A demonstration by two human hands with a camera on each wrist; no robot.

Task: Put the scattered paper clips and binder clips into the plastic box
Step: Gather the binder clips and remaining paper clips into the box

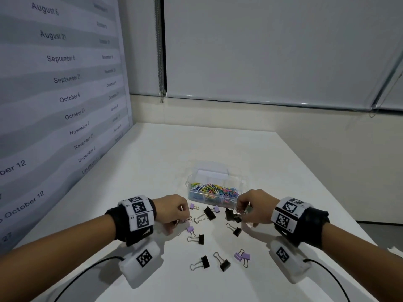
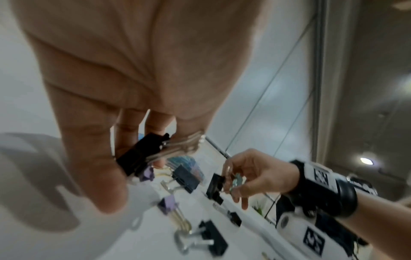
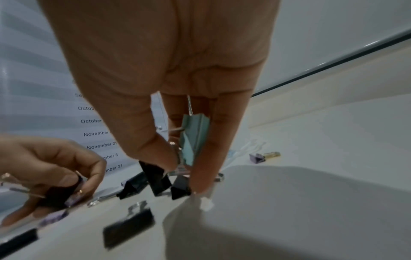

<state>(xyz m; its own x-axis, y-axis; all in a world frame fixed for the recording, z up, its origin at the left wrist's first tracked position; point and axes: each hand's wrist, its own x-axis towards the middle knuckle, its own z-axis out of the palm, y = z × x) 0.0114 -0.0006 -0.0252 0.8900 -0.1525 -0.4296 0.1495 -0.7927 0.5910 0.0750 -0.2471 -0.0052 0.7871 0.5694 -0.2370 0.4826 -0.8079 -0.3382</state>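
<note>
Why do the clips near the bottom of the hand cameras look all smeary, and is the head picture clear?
Head view: sharp, evenly lit, soft shadows under the black binder clip on the table. Left wrist view: the left hand and close clips blur. Right wrist view: the right hand looms large, bottom clips smear.

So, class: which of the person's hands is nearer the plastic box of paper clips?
Right. The right hand sits against the plastic box's near right corner; the left hand is off its near left corner, apart.
</note>
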